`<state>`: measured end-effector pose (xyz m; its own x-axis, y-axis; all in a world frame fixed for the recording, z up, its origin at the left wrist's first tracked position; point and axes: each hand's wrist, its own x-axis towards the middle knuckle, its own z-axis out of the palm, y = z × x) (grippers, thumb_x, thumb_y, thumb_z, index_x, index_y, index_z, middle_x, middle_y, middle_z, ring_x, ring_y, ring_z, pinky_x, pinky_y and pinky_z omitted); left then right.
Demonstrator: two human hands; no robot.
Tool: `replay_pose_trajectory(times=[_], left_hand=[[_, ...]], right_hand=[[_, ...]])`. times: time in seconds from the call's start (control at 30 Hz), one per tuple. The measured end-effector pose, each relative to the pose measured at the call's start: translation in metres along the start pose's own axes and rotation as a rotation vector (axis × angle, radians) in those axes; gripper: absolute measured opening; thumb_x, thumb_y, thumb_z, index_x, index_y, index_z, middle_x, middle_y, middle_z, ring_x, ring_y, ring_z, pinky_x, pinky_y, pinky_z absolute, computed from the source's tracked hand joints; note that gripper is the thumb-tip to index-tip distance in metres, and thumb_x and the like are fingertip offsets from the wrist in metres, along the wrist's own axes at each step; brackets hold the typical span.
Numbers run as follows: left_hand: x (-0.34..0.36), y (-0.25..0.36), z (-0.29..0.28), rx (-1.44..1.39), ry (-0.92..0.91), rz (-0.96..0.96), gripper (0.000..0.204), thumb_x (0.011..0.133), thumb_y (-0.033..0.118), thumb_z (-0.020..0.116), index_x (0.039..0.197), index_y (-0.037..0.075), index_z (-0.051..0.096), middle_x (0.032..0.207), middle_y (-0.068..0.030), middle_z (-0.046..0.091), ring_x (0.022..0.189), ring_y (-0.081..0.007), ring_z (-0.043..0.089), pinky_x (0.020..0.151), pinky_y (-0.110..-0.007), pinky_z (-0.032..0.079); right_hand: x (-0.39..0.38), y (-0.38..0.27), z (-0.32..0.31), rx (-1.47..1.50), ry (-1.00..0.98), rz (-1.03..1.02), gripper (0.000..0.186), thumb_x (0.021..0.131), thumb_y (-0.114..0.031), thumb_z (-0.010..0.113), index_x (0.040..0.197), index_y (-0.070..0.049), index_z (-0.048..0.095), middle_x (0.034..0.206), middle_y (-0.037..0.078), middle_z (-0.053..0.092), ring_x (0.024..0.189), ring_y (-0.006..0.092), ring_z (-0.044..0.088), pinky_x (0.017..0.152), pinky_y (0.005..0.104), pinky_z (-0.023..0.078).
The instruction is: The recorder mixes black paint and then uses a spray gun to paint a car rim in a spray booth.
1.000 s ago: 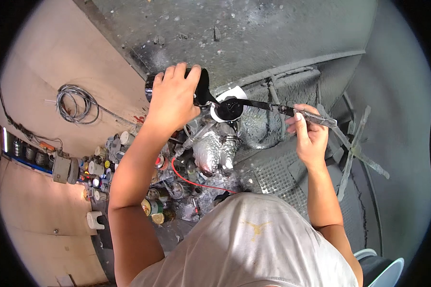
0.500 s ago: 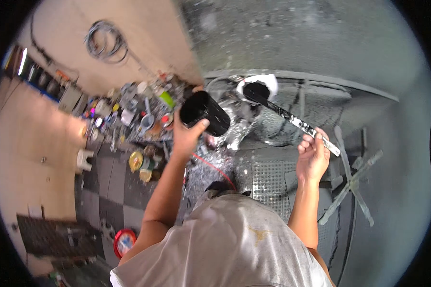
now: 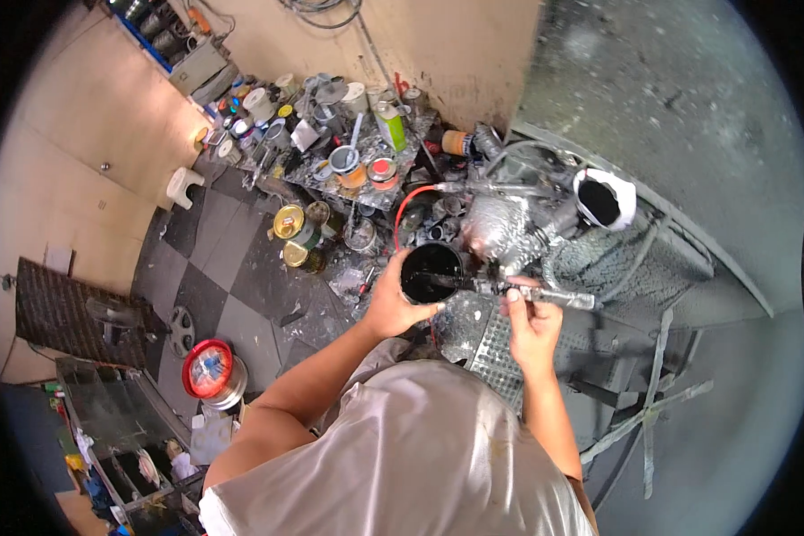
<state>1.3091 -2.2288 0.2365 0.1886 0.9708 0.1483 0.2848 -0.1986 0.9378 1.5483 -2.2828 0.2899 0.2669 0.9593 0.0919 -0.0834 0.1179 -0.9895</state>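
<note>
My left hand [image 3: 391,304] is wrapped round a dark cup [image 3: 431,248] with black liquid inside, its mouth facing up. In my right hand [image 3: 532,329] I grip a long flat stir stick [image 3: 554,295] smeared black and whitish. The stick lies nearly level, and its black end reaches over the rim into the cup. Beyond the right hand stands a white-rimmed container [image 3: 630,207], black on the inside. Crumpled silvery foil [image 3: 500,228] covers something beside it.
A cluttered bench [image 3: 366,186] holds several cans, cups and a green-labelled can [image 3: 390,125]. A red hose [image 3: 405,210] curves down near the cup. Cans [image 3: 290,221] stand on the floor, left of the bench. A red-rimmed bucket [image 3: 207,366] is lower left; a crossed stand [image 3: 650,406] is at right.
The stir stick has moved from the white-rimmed container to the dark cup, and its end is now inside. Both hands are closer together and lower. The view has turned left.
</note>
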Motion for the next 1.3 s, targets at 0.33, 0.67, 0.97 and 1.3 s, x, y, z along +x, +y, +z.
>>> replay_pose_trajectory(times=[0.33,0.67,0.97,1.3], left_hand=[[0.049,-0.102,-0.101,0.089,-0.038,0.083,0.093,0.060,0.020,0.092,0.137,-0.002,0.044,0.129,-0.0222,0.056,0.121,-0.0377,0.055,0.106,-0.043,0.044],[0.170,-0.359,-0.269,0.016,0.648,-0.307,0.091,0.067,0.012,0.090,0.140,-0.007,0.039,0.129,-0.0185,0.057,0.117,-0.0268,0.057,0.104,-0.037,0.044],[0.314,-0.421,-0.340,0.248,1.166,-0.453,0.095,0.057,0.019,0.097,0.134,-0.008,0.048,0.127,-0.0254,0.060,0.116,-0.0373,0.059,0.104,-0.043,0.045],[0.346,-0.486,-0.339,0.235,0.932,-0.884,0.110,0.060,0.035,0.096,0.142,-0.005,0.036,0.135,-0.0267,0.055,0.124,-0.0418,0.054,0.107,-0.045,0.043]], right_hand=[[0.066,0.040,0.140,-0.410,-0.231,-0.019,0.050,0.084,-0.009,0.078,0.130,0.000,0.059,0.105,0.014,0.070,0.076,0.0141,0.066,0.067,0.0270,0.054],[0.013,0.209,0.089,-1.065,-0.335,0.638,0.050,0.091,-0.035,0.068,0.126,0.000,0.062,0.105,0.022,0.071,0.096,0.0371,0.070,0.082,0.0420,0.054],[-0.151,0.237,0.016,-0.783,-0.003,1.152,0.045,0.091,-0.033,0.066,0.125,-0.003,0.064,0.100,0.015,0.072,0.091,0.0261,0.069,0.076,0.0374,0.054],[-0.112,0.209,0.118,-0.415,0.341,1.056,0.042,0.094,-0.025,0.065,0.127,0.000,0.061,0.097,0.008,0.071,0.080,0.0163,0.067,0.071,0.0310,0.053]])
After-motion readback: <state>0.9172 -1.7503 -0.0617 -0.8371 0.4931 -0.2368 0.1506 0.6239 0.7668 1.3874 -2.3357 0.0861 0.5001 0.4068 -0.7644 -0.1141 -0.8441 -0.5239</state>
